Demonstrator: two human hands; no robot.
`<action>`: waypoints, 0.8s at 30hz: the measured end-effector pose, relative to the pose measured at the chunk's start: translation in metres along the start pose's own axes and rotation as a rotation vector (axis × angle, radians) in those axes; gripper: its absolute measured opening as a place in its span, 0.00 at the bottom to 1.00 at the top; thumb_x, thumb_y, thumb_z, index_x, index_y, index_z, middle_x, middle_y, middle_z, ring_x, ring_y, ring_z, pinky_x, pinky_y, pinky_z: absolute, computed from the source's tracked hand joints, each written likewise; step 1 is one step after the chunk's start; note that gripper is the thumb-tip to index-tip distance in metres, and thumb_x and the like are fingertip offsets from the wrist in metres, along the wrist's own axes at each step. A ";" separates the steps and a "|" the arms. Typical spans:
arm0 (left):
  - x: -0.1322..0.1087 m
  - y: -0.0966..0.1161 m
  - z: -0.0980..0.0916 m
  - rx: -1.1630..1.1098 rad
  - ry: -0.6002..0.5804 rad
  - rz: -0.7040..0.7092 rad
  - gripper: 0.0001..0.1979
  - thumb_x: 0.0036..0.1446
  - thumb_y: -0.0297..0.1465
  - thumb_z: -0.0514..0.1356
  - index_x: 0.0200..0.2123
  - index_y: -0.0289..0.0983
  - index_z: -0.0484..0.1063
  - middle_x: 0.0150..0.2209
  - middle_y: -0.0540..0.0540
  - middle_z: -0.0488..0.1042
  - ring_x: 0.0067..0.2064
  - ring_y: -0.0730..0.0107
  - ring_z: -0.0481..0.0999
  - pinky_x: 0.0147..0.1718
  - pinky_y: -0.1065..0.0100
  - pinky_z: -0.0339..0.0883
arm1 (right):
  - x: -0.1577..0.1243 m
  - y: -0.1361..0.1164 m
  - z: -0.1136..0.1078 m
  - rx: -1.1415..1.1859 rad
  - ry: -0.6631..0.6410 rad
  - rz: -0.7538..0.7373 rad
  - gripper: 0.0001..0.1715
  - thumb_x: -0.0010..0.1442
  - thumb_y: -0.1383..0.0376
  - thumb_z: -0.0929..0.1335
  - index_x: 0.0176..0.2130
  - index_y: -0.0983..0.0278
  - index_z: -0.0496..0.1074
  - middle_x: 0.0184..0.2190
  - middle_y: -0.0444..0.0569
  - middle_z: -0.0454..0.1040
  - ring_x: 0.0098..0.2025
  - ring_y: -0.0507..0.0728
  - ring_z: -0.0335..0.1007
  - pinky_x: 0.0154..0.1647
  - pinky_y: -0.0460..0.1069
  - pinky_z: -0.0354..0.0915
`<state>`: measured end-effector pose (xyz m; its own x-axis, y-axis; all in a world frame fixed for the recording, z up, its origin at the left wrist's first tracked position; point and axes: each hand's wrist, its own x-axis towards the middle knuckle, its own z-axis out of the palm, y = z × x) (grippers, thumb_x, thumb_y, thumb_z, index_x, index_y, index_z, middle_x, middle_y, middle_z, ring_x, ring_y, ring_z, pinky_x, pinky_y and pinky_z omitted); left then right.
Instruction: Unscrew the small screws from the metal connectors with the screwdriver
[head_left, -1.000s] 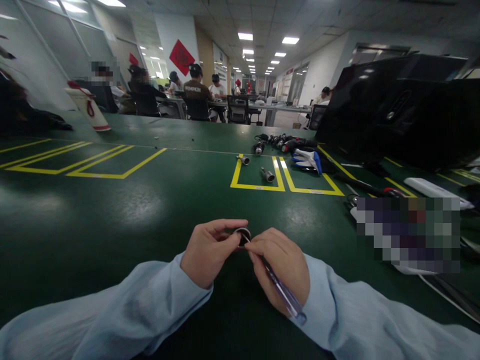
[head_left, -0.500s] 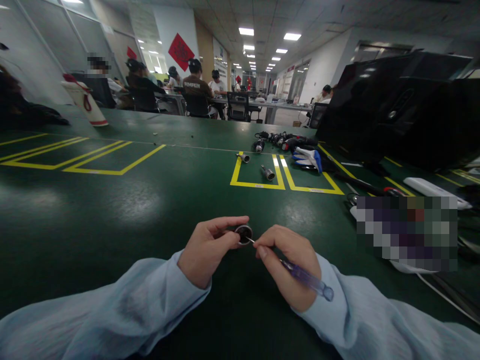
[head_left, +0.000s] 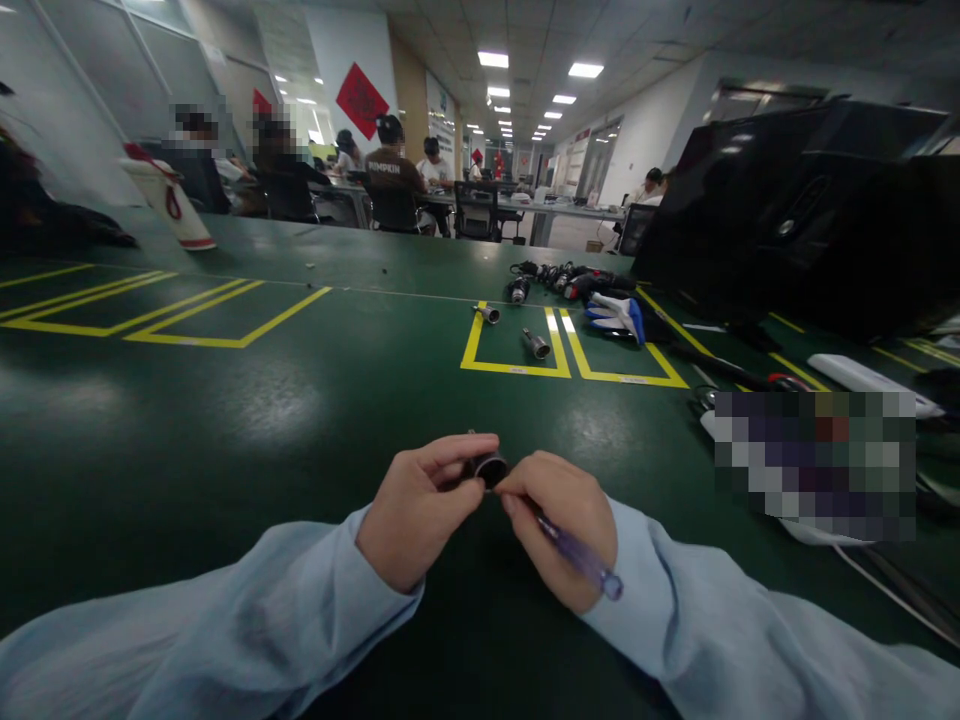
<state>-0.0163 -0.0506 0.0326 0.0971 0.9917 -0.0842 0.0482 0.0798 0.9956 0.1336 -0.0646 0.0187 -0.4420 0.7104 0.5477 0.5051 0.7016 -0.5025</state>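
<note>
My left hand (head_left: 424, 500) is closed around a small cup-shaped metal hole saw (head_left: 492, 468), its dark open mouth tilted toward me. A thin shank tip sticks up behind my index finger. My right hand (head_left: 559, 520) grips a screwdriver (head_left: 581, 562) with a clear purple handle, the handle's end pointing back toward my sleeve. The tip of the screwdriver is at the lower rim of the cup, mostly hidden by my fingertips. Farther off, two similar metal pieces, one small (head_left: 489, 314) and one larger (head_left: 537, 345), lie in a yellow-taped rectangle.
Beyond the taped rectangles lie corded black tools (head_left: 574, 282) and a blue-and-white glove (head_left: 615, 315). A large black monitor (head_left: 780, 220) stands at right, near a white power strip (head_left: 870, 385). A white cup (head_left: 169, 205) stands far left. Several people sit at tables behind.
The screwdriver tip has moved from inside the cup's mouth to its lower rim, and my right hand shifted slightly left. The cup has tilted, so its shank tip now shows.
</note>
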 end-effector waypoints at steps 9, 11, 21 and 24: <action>0.002 -0.002 -0.003 -0.048 0.004 -0.007 0.20 0.39 0.23 0.62 0.40 0.32 0.73 0.35 0.44 0.77 0.38 0.64 0.76 0.43 0.64 0.68 | 0.003 0.014 0.010 0.741 0.108 0.454 0.05 0.53 0.67 0.64 0.29 0.66 0.69 0.22 0.45 0.71 0.23 0.49 0.65 0.22 0.44 0.62; 0.003 -0.003 -0.003 -0.074 0.007 -0.009 0.20 0.39 0.23 0.62 0.40 0.32 0.73 0.34 0.44 0.78 0.37 0.65 0.76 0.41 0.65 0.69 | 0.003 0.014 0.012 0.853 0.128 0.483 0.06 0.52 0.66 0.65 0.28 0.66 0.69 0.21 0.45 0.71 0.23 0.49 0.65 0.21 0.44 0.62; 0.003 -0.005 -0.004 -0.086 -0.013 0.012 0.20 0.39 0.24 0.63 0.41 0.33 0.73 0.33 0.44 0.78 0.34 0.66 0.76 0.38 0.65 0.70 | -0.001 0.008 0.009 0.611 0.152 0.383 0.06 0.54 0.68 0.63 0.30 0.66 0.70 0.23 0.45 0.72 0.24 0.49 0.65 0.24 0.44 0.62; 0.003 -0.005 -0.004 -0.078 -0.009 0.012 0.19 0.40 0.24 0.63 0.40 0.33 0.73 0.34 0.44 0.78 0.36 0.65 0.76 0.40 0.64 0.69 | -0.001 0.007 0.007 0.443 0.154 0.317 0.07 0.54 0.70 0.63 0.30 0.66 0.71 0.23 0.45 0.72 0.24 0.49 0.66 0.25 0.44 0.62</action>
<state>-0.0200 -0.0480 0.0271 0.1060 0.9917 -0.0723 -0.0310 0.0759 0.9966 0.1319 -0.0603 0.0100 -0.1895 0.8973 0.3986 0.2213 0.4346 -0.8730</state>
